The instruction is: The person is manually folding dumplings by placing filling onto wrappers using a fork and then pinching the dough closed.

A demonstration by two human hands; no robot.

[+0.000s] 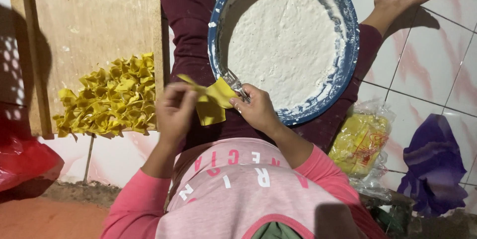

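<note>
The person sits on the tiled floor (427, 60) with a blue basin (348, 65) of white paste on the lap. The left hand (175, 111) and right hand (256, 110) pinch a yellow wrapper (212, 102) between them; the right also grips a fork (234, 82). Folded yellow pieces (109, 97) lie heaped on a wooden board (94, 15) to the left. A plastic bag of wrappers (360, 142) sits beside the right knee.

The tiled floor (437, 65) carries a wooden board (94, 15) left of the hands, a plastic packet (360, 144) and purple cloth (435, 164) to their right.

White tile floor (437, 60) (pink streaks)
</note>
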